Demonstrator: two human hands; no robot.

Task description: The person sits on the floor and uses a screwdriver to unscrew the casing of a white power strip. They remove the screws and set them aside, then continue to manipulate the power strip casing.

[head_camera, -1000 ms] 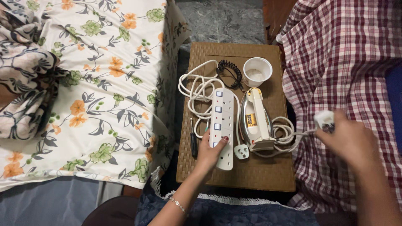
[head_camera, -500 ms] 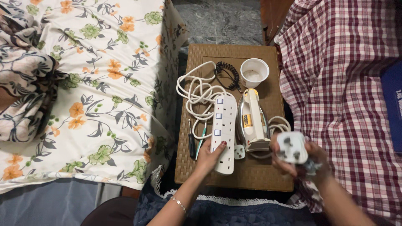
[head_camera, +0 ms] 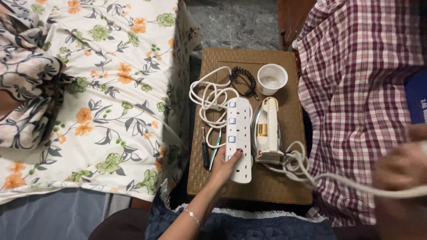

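A white power strip (head_camera: pixel 239 133) with several sockets lies lengthwise on a small wicker table (head_camera: pixel 249 189). My left hand (head_camera: pixel 226 168) grips its near end, thumb on top. Beside it on the right lies a cream clothes iron (head_camera: pixel 267 131). The iron's white cord (head_camera: pixel 307 173) coils at its near end and stretches right to my right hand (head_camera: pixel 400 171), which is blurred at the frame's right edge and closed on the cord. The plug itself is hard to make out.
A white cup (head_camera: pixel 272 79) and a black coiled cord (head_camera: pixel 243 80) sit at the table's far end, with the strip's looped white cable (head_camera: pixel 207 95). Two screwdrivers (head_camera: pixel 209 153) lie left of the strip. A floral bedsheet (head_camera: pixel 102 98) lies left, a plaid cloth (head_camera: pixel 356 102) right.
My right hand has swung from in front of the iron out to the right edge, pulling the iron's cord taut. My left hand stays on the power strip.
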